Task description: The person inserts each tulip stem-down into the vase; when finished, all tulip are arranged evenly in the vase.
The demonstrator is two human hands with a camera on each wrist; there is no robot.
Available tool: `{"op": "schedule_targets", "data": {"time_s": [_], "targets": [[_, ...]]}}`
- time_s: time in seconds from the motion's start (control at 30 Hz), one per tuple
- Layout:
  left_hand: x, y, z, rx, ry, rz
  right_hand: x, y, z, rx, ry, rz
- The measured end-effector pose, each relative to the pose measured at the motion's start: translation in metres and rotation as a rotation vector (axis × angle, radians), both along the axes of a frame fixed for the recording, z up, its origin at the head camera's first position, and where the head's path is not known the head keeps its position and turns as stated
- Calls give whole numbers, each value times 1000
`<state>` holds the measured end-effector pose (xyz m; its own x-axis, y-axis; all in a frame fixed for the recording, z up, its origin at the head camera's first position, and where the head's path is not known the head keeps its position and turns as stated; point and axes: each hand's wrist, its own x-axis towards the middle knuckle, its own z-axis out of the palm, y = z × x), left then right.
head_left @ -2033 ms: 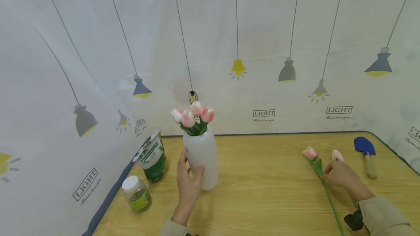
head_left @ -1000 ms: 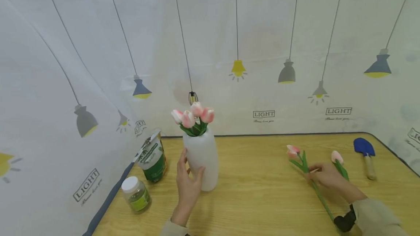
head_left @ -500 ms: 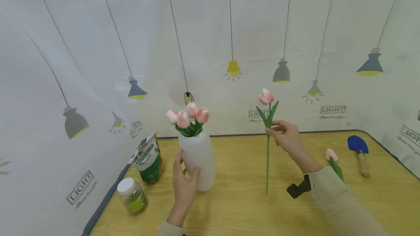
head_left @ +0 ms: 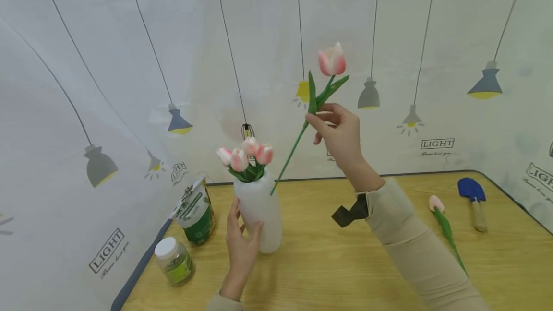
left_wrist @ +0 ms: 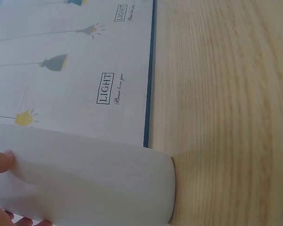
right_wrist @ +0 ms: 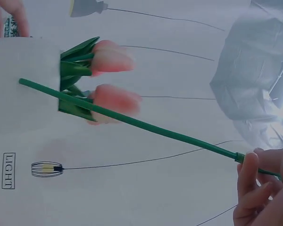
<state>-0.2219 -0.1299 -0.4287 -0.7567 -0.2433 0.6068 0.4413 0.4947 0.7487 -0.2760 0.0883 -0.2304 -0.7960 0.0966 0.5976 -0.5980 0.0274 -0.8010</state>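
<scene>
A white vase [head_left: 261, 215] stands upright on the wooden table, several pink-and-white tulips [head_left: 239, 160] in its mouth. My left hand [head_left: 243, 246] grips the vase's left side, thumb and fingers around it; in the left wrist view the vase [left_wrist: 94, 179] meets the tabletop. My right hand [head_left: 339, 131] pinches a single tulip [head_left: 332, 60] just under its leaves, raised to the right of the vase. Its stem slants down left, the lower end in front of the vase's upper right side. Another tulip [head_left: 445, 227] lies on the table at the right.
A green-and-white pouch [head_left: 196, 215] and a white-lidded jar [head_left: 174, 260] stand left of the vase. A blue toy shovel [head_left: 473, 196] with a wooden handle lies at the far right. A lamp-printed curtain [head_left: 276, 37] hangs behind the table [head_left: 328, 272].
My right hand has picked up one tulip from the table at the right, then lifted it up and left toward the vase. The left hand has stayed on the vase.
</scene>
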Motion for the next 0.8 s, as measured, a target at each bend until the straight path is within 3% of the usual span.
{"op": "schedule_targets", "data": {"time_s": [0.13,0.23,0.5,0.7,0.8], "targets": [[2,0,0,-5,-7,5,8,-6,20,-106,100,42],[2,0,1,-12,-3,5,10,-10,27,-130,152,66],[1,-2,-1,-24,20,7,8,-24,22,35,141,79],[2,-3,-1,-41,28,-12,10,-28,27,35,217,49],[2,-3,0,-39,23,-10,11,-33,30,82,229,65]]}}
